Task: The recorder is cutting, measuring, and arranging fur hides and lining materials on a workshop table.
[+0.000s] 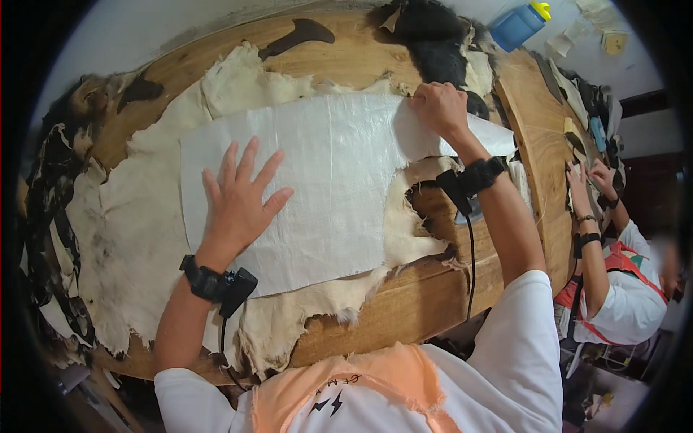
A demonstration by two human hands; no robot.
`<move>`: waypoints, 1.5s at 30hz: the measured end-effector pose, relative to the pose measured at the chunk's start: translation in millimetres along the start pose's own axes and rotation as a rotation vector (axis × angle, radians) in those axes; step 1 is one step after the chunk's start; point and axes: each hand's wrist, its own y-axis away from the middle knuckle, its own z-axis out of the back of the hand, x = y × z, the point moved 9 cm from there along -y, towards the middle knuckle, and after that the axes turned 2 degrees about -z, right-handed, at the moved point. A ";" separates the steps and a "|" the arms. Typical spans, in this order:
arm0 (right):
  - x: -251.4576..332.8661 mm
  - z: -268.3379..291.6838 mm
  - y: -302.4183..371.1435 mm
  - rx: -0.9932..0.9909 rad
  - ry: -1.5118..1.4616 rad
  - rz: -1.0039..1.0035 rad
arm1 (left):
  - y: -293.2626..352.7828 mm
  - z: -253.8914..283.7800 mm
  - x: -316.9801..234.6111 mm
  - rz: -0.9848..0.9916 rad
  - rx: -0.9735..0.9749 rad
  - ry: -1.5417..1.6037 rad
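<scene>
- Nearest the camera I see an orange cloth point(404, 368) over a white shirt point(527, 339), along the lower edge of my view.
- I have the left hand point(242, 198) open, fingers spread, palm down on the left part of the white sheet point(325, 195); the forearm rises from the lower left.
- The right hand point(439, 108) is at the sheet's upper edge, knuckles up and fingers curled. I cannot tell whether it pinches the sheet or only presses it. That arm reaches farther forward, leaning inward.
- Each wrist wears a dark strap with a small box and a cable.
- The sheet lies over the pale hide point(144, 209), a narrow strip of it running right, past the right hand.
- I judge the step in hand to be placing and smoothing the sheet on the hide; the next move seems to call for a steady left palm while the right settles that narrow strip.
- Beneath is the wooden table point(404, 296), bare wood showing through a gap in the hide below the right hand.
- Farther out: black fur point(440, 58), a dark flat tool point(307, 32), a blue bottle point(518, 29) and, far right, a co-worker point(628, 289).
</scene>
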 end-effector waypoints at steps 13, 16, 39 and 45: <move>-5.5 -6.2 0.7 0.006 0.004 0.019 | -3.0 0.4 -3.8 -0.012 -0.044 -0.002; -0.3 -5.6 -3.3 0.037 -0.014 0.069 | 0.0 0.9 -4.1 -0.022 -0.058 -0.022; -36.9 -9.0 2.9 0.350 -0.123 -0.060 | -36.5 16.4 105.7 -0.006 -0.177 0.298; -28.8 5.1 9.8 0.282 -0.109 -0.013 | -45.3 12.6 128.9 0.146 0.015 0.248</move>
